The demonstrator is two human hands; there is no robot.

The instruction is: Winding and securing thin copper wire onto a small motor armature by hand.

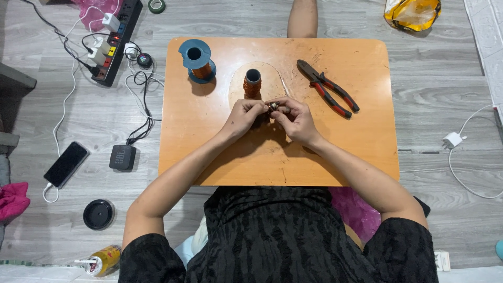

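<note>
A single head-worn camera looks almost straight down from above the person, close enough that the small orange wooden table (209,157) fills the middle, grey plank floor (440,105) showing left, right and far.

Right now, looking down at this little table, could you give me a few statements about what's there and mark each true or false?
1. Both hands, left hand and right hand, meet on a small metal part. True.
2. The pliers are in the right hand. False: they lie on the wooden table, untouched.
3. Two spools of copper wire stand on the table: the blue-ended spool and the smaller spool. True.
4. The phone lies on the table. False: it is on the floor.
</note>
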